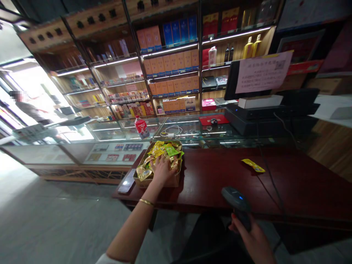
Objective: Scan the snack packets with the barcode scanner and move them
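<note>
My left hand (162, 169) rests on the heap of small snack packets (157, 149) in an open cardboard box (172, 181). Its fingers look spread over the gold and yellow wrappers, and the fingertips are partly lost among them. A green packet (171, 149) lies on top, just beyond the fingers. At the lower right, my right hand (249, 233) is wrapped around the handle of a dark barcode scanner (236, 200) with a blue light on its head. A single yellow packet (253, 165) lies apart on the dark red table (211, 176).
Left of the box lies a phone (127, 181). Behind are a glass display counter (110, 128), a red bottle (141, 127), a white cable (172, 131) and a monitor (232, 80). A black cord (271, 172) crosses the table. Far left, a person (30, 110) is by the bright doorway.
</note>
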Demonstrator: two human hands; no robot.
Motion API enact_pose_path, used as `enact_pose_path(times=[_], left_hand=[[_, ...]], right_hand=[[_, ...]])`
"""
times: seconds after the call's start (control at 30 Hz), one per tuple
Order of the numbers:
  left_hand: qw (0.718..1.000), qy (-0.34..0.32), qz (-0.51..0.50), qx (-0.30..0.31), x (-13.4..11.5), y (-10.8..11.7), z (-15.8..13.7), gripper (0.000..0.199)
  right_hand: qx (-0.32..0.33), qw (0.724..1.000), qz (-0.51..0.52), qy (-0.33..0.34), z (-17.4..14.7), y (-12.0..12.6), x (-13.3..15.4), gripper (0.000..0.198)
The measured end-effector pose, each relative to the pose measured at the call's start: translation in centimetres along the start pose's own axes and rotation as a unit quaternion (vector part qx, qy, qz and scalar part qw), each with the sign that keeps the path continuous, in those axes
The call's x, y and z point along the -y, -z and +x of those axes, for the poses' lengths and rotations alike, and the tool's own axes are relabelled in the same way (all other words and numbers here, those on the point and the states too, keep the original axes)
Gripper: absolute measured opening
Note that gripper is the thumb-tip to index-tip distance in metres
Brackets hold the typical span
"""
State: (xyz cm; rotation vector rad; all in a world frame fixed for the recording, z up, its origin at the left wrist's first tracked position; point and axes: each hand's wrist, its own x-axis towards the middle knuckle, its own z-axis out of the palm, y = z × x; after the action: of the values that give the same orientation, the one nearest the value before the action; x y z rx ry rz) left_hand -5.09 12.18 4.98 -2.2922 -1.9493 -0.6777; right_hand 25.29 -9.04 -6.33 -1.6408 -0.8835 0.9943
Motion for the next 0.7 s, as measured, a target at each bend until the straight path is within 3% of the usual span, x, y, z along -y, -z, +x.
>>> enact_pose_path(times=[0.23, 0.3, 0.4, 0.47, 0.53, 0.6, 0.7], left_hand=[[0.996, -0.014, -0.076, -0.051, -0.4, -2.8, -1.3, 0.036], [0.992, 0.009, -0.112, -0.061, -0.7, -2.6, -1.2, 0.030], [0.978, 0.038, -0.167, -0.123, -2.0, -1.3, -1.6, 0.017], [0.963, 0.008, -0.217, -0.162, -3.6, -0.7, -2.5, 0.018], [0.946, -0.070, -0.280, -0.146, -5.3, -1.1, -3.6, 0.025], [0.927, -0.158, -0.330, -0.082, -6.6, -2.8, -4.8, 0.032], [0.912, -0.184, -0.366, -0.017, -7.1, -6.7, -6.2, 0.036]], right_hand=[[0.003, 0.999, -0.045, 0.026, -1.3, -1.3, 0.4, 0.057], [0.004, 0.998, -0.051, 0.026, -1.4, -1.0, 0.4, 0.057], [-0.008, 0.998, -0.050, 0.025, -1.3, -0.6, 0.5, 0.057], [-0.016, 0.998, -0.048, 0.029, -1.3, -0.4, 0.6, 0.056], [-0.021, 0.998, -0.046, 0.032, -1.2, -0.3, 0.7, 0.055], [-0.021, 0.998, -0.044, 0.036, -1.3, -0.2, 0.7, 0.054], [-0.012, 0.998, -0.039, 0.042, -1.5, -0.1, 0.7, 0.052]])
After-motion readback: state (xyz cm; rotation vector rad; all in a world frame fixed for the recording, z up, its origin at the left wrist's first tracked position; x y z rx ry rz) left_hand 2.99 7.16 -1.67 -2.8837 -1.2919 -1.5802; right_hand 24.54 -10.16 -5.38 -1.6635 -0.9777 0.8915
